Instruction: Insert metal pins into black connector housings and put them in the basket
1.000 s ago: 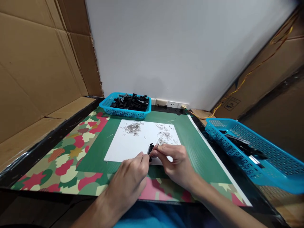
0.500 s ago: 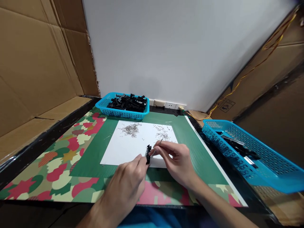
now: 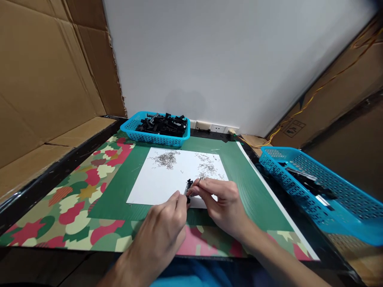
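Note:
Over the near edge of the white paper (image 3: 155, 183), my left hand (image 3: 166, 219) pinches a small, narrow black plastic part (image 3: 189, 184) that points away from me. My right hand (image 3: 223, 199) is closed in a pinch on a thin metal tool (image 3: 199, 181), slim like tweezers, and its fingertips meet the right side of the part. The tool's tip is hidden by the fingers. Beyond the hands lie a pile of tiny wire-like metal pieces (image 3: 167, 159) at left and looser scattered pieces (image 3: 207, 169) at right.
A blue basket (image 3: 155, 138) heaped with black plastic parts (image 3: 164, 124) stands at the back left. Another blue basket (image 3: 344, 223), holding fewer black parts (image 3: 314, 184), is at the right. Cardboard walls (image 3: 44, 71) flank the table. A yellow cable (image 3: 311, 97) runs along the right.
The view has shifted slightly. My right hand's tool now stands out less above the fingers, and its fingertips sit closer against the black part. My left hand keeps its hold.

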The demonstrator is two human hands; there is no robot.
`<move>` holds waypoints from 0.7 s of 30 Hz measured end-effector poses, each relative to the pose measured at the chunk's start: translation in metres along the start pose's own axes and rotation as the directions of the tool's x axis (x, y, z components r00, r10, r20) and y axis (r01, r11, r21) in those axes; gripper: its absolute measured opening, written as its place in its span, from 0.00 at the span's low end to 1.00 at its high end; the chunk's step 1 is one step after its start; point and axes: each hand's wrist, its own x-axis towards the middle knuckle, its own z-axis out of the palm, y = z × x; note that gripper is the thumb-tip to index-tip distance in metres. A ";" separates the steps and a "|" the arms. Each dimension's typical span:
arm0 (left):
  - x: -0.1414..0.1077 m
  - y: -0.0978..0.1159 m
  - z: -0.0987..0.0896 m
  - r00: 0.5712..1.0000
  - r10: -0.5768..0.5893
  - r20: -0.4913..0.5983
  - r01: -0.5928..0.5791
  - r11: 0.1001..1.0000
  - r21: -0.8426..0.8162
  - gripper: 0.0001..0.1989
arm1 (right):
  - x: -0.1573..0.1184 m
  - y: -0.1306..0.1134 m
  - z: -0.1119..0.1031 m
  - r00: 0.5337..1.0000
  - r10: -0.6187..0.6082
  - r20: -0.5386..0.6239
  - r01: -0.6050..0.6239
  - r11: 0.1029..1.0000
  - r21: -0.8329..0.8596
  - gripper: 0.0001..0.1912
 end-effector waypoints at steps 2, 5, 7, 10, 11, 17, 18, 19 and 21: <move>0.001 0.001 0.001 1.000 -0.007 -0.022 0.008 1.000 0.028 0.17 | -0.001 0.001 0.002 1.000 -0.017 -0.021 0.017 1.000 -0.002 0.14; 0.003 0.002 0.001 0.999 -0.014 -0.045 0.016 0.999 0.041 0.18 | -0.001 0.000 0.005 0.999 -0.026 -0.038 0.026 1.000 -0.013 0.16; 0.004 0.002 0.001 0.999 -0.004 -0.040 0.004 1.000 0.020 0.19 | -0.001 -0.001 0.005 0.999 -0.018 -0.032 0.017 1.000 -0.025 0.16; 0.004 0.002 -0.001 0.999 0.014 -0.040 -0.015 1.000 -0.006 0.21 | -0.001 -0.002 0.004 1.000 -0.011 -0.018 0.010 0.999 -0.030 0.17; 0.004 0.002 -0.001 0.999 0.013 -0.045 -0.013 1.000 -0.005 0.21 | -0.001 -0.002 0.004 1.000 -0.011 -0.016 0.011 1.000 -0.028 0.17; 0.000 0.000 0.001 0.999 0.025 -0.025 -0.025 1.000 0.017 0.20 | 0.001 0.001 0.002 0.999 0.006 0.046 -0.005 1.000 -0.020 0.15; 0.000 0.000 0.001 0.999 0.024 -0.028 -0.023 1.000 0.019 0.19 | 0.002 0.000 0.002 0.999 0.011 0.050 -0.010 1.000 -0.013 0.14; 0.000 -0.001 0.001 0.999 0.021 -0.032 -0.021 1.000 0.018 0.19 | 0.003 -0.001 0.001 0.999 0.021 0.050 -0.021 1.000 -0.001 0.14; 0.000 -0.001 0.000 0.999 0.012 -0.043 -0.012 1.000 0.009 0.19 | 0.006 -0.004 -0.001 0.997 0.072 0.035 -0.073 0.996 0.044 0.14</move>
